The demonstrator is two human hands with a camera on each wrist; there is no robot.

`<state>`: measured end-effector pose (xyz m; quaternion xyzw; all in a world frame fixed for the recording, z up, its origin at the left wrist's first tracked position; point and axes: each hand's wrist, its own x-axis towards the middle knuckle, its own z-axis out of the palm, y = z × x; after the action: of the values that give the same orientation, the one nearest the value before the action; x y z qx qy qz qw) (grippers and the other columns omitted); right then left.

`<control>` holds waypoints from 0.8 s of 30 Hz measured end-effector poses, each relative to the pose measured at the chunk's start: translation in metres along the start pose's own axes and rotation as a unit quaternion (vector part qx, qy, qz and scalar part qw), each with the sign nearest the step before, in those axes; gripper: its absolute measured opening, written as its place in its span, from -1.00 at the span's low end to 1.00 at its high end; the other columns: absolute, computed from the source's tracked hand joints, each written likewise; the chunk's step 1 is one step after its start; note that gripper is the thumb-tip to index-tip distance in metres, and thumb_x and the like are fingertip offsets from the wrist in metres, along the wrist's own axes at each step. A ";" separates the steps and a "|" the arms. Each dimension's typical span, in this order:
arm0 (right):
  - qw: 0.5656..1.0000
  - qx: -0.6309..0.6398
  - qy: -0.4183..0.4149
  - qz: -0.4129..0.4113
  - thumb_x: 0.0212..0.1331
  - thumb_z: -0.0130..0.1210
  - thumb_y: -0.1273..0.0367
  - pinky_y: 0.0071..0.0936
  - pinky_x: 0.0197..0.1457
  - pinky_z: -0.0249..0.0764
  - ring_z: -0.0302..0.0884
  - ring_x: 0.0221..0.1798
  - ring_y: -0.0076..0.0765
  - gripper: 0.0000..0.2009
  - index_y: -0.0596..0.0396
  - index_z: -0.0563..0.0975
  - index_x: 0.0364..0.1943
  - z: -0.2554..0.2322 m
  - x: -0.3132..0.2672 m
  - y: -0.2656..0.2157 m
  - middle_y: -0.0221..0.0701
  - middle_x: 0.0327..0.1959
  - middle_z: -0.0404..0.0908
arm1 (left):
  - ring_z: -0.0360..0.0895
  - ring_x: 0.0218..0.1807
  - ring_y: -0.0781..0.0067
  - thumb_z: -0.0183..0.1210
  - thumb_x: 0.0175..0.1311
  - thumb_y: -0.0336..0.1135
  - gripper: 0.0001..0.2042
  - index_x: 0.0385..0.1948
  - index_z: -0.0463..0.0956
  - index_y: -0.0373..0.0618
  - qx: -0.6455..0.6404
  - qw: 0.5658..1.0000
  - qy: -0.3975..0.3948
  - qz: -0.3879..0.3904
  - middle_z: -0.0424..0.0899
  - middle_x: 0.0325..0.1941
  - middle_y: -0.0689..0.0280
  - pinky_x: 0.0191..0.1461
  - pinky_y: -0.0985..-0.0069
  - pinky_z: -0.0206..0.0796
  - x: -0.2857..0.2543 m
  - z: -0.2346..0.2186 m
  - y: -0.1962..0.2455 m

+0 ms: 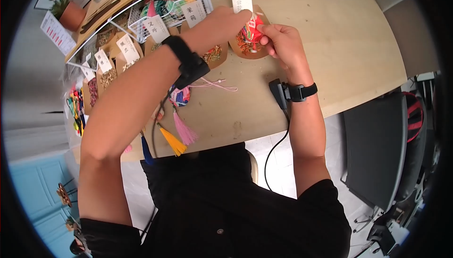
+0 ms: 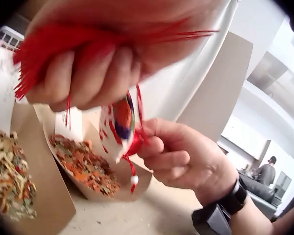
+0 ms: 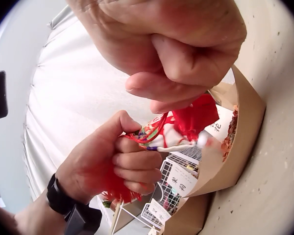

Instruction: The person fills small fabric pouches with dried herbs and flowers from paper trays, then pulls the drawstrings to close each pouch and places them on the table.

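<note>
Left hand (image 3: 110, 159): fingers curled round the red tassel (image 2: 54, 54), thumb against the patterned pouch (image 2: 117, 126). Right hand (image 2: 186, 155): thumb and fingers pinch the pouch's red edge. The pouch lies between both hands, at the right fingertips. Step, as judged: working the pouch mouth; fingers cover it, so opening or closing cannot be confirmed. Next move calls for a steady left hold while the right manipulates the fabric. Beyond: paper tray (image 3: 252, 117) of dried petals (image 2: 83, 164), then its white label (image 1: 242, 0).

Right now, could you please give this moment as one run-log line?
left hand: grips pouch and red tassel | right hand: pinches red cloth at pouch | paper tray: near pouch
</note>
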<state>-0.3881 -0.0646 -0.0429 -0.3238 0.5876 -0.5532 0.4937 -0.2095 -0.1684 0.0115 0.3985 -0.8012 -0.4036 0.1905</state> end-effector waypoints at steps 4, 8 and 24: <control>1.000 0.015 -0.003 0.008 0.36 0.29 0.33 -0.67 -0.62 0.18 0.37 -0.68 -0.70 -0.80 0.11 0.66 -0.41 0.001 0.001 -0.004 -0.49 -0.56 0.65 | 0.40 -0.44 0.33 0.07 0.38 0.09 -0.43 -0.50 0.49 -0.42 -0.080 0.994 0.022 -0.069 0.52 -0.58 0.13 -0.26 0.21 0.27 -0.006 -0.010 0.021; 0.999 0.040 -0.010 0.010 0.35 0.30 0.33 -0.68 -0.63 0.18 0.37 -0.68 -0.70 -0.80 0.11 0.67 -0.41 0.001 0.004 0.000 -0.48 -0.55 0.66 | 0.35 -0.43 0.45 0.10 0.36 0.08 -0.47 -0.54 0.48 -0.35 -0.105 0.987 0.026 -0.118 0.48 -0.54 0.29 -0.32 0.29 0.19 -0.009 -0.018 0.019; 0.994 0.098 -0.052 0.024 0.40 0.28 0.31 -0.66 -0.66 0.02 0.28 -0.67 -0.72 -0.78 0.14 0.65 -0.38 0.000 0.004 -0.003 -0.50 -0.52 0.62 | -0.01 -0.59 0.75 0.20 0.35 -0.02 -0.68 -0.57 0.38 0.11 -0.305 0.940 0.004 -0.156 0.11 -0.62 0.64 -0.49 0.58 -0.15 -0.005 0.003 0.029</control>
<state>-0.3897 -0.0689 -0.0410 -0.2882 0.5118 -0.5782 0.5662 -0.2227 -0.1523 0.0331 0.4429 -0.5669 -0.6517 0.2405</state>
